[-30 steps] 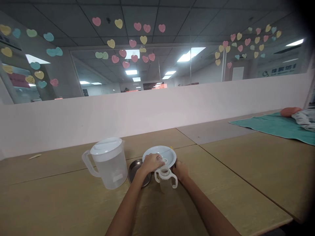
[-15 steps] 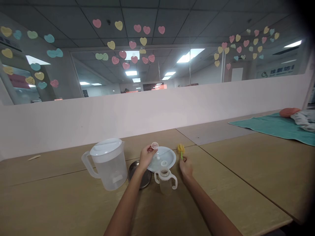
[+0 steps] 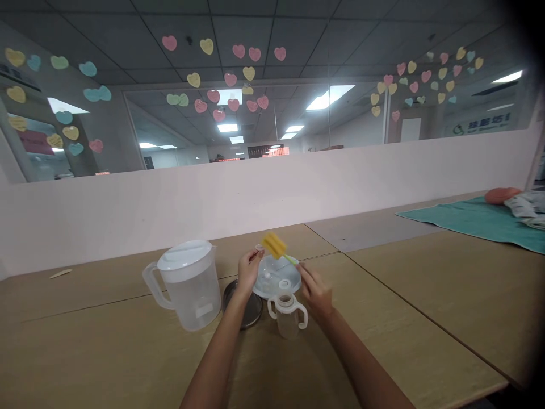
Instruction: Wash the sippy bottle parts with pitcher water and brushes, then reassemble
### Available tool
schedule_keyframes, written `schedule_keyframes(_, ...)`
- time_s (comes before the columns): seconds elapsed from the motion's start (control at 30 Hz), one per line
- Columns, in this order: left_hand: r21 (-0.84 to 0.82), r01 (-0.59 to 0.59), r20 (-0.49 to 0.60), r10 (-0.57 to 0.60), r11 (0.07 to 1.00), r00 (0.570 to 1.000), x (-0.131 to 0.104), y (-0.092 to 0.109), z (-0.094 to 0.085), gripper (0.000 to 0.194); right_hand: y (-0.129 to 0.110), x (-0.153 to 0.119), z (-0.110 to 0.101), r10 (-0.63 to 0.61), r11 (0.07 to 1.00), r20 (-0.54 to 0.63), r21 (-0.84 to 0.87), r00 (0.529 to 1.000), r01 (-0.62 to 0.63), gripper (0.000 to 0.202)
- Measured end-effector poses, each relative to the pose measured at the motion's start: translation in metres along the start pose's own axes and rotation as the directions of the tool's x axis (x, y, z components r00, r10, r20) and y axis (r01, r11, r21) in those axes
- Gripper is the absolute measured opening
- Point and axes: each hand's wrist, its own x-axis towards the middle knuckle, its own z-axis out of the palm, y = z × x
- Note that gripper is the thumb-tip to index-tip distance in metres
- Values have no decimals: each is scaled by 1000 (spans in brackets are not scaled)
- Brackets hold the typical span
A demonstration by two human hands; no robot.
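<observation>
My left hand (image 3: pixel 248 270) pinches a small clear round part (image 3: pixel 259 247) above a white plate (image 3: pixel 272 279). My right hand (image 3: pixel 314 291) grips a thin green-handled brush with a yellow sponge head (image 3: pixel 275 245), and the sponge points at the small part. A clear baby bottle with two white handles (image 3: pixel 288 312) stands upright on the wooden table (image 3: pixel 383 318), just in front of the plate and between my hands.
A lidded clear plastic pitcher (image 3: pixel 187 291) stands left of my hands. A dark metal dish (image 3: pixel 244 305) lies between pitcher and plate. A teal cloth (image 3: pixel 472 220) with folded items lies far right. A white partition (image 3: pixel 272 187) runs behind the table.
My left hand lifted the small round part off the bottle top. My right hand picked up the yellow sponge brush from beside the plate and swung its head left toward that part.
</observation>
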Motion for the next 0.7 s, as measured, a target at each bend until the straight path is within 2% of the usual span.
schedule_keyframes(0.07, -66, 49, 13, -48, 997, 999, -2, 6, 1, 38, 2, 0, -2, -70, 997, 23, -32, 997, 70, 37)
schedule_keyframes(0.2, -154, 137, 44, -132, 979, 990, -3, 12, 0, 43, 7, 2, -3, 35, 992, -38, -116, 999, -40, 33)
schedule_keyframes(0.33, -201, 151, 35, -147, 968, 989, -2, 14, 0, 50, 5, 4, -4, 93, 994, -54, -50, 994, -96, 27)
schedule_keyframes(0.47, -268, 178, 31, -177, 947, 984, -2, 15, -1, 53, 0, 3, -6, 56, 997, -36, 49, 998, -54, 22)
schedule_keyframes(0.57, -261, 201, 2, -207, 944, 978, -2, 14, -2, 52, 0, 3, -8, 15, 999, -17, 41, 1000, -14, 21)
schedule_keyframes(0.7, -220, 162, -46, -176, 962, 983, -1, 19, -5, 50, 0, 6, -10, -15, 1000, -8, 16, 1000, 15, 19)
